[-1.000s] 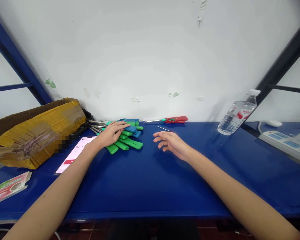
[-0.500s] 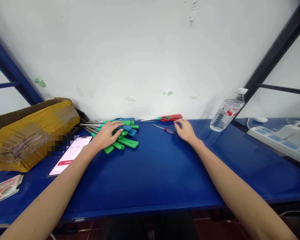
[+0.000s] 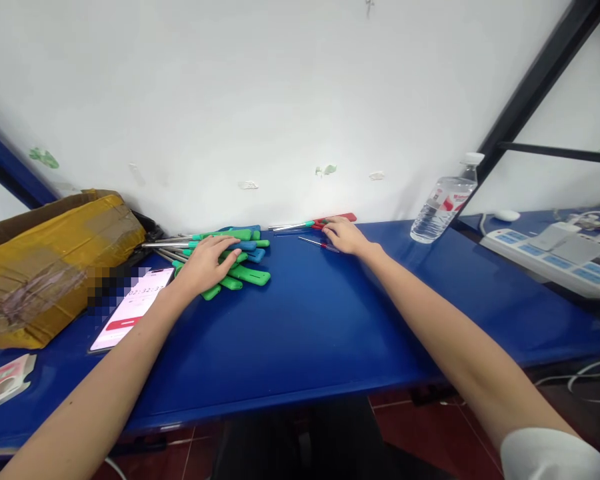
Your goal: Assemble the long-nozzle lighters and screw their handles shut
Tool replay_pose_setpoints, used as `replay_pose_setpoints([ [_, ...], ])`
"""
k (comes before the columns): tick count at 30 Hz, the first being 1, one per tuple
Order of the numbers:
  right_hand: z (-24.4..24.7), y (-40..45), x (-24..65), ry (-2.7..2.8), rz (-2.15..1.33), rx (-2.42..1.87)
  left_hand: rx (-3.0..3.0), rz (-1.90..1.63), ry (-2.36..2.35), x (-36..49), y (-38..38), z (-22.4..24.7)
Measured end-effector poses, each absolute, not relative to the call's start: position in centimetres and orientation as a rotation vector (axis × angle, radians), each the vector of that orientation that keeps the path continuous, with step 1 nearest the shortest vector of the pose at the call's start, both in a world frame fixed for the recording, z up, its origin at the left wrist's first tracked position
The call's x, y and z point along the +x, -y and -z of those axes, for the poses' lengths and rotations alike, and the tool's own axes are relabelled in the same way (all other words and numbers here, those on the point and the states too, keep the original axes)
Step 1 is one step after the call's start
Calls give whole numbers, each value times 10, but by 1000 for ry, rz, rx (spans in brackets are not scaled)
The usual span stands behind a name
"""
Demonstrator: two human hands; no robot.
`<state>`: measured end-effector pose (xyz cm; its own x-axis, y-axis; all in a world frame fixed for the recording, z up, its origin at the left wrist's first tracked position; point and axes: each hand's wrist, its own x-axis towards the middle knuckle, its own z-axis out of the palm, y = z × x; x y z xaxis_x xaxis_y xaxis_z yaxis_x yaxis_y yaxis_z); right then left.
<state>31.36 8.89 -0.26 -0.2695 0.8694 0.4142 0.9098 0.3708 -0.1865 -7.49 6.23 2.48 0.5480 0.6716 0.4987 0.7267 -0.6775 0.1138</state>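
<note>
My left hand (image 3: 207, 263) lies palm down with loosely spread fingers on a pile of long-nosed lighters (image 3: 250, 275), which have green and blue handles and metal tubes pointing left. Close to the wall lies a red long-nosed lighter (image 3: 349, 217). My right hand (image 3: 347, 235) reaches over its handle, fingers apart and at the lighter; whether they press on it I cannot tell. Just below the fingers is a thin screwdriver (image 3: 313, 242), its clear and red handle partly hidden by the hand.
At the left stand a taped cardboard box (image 3: 65, 257), a phone (image 3: 133, 310) showing a timer, and a printed card (image 3: 5, 383). A water bottle (image 3: 443, 207) and a white power strip (image 3: 555, 260) are at the right. The wall (image 3: 290, 100) bounds the blue table (image 3: 290, 347).
My right hand has moved forward and left, from beside the screwdriver's handle to the red lighter. My left hand stays on the pile. The camera view has shifted slightly.
</note>
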Motion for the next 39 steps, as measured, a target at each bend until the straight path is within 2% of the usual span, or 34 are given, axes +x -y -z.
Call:
replay_pose_setpoints([
  [9, 3, -96, 308, 2243, 155, -1594, -2713, 846, 916, -31, -23, -18],
  [19, -31, -47, 303, 2124, 333, -1454, -2798, 715, 805, -19, -16, -7],
  [24, -28, 4, 288, 2012, 521, -1392, -2739, 924, 957, -20, -12, -17],
  [33, -8, 38, 247, 2081, 519, -1267, -2169, 1513, 1109, -25, 5, -49],
  [36, -4, 44, 234, 2187, 455, -1217, -2285, 1424, 1017, -16, 15, -47],
  [39, -1, 46, 229, 2256, 378, -1190, -2640, 1122, 828, -1, 22, -34],
])
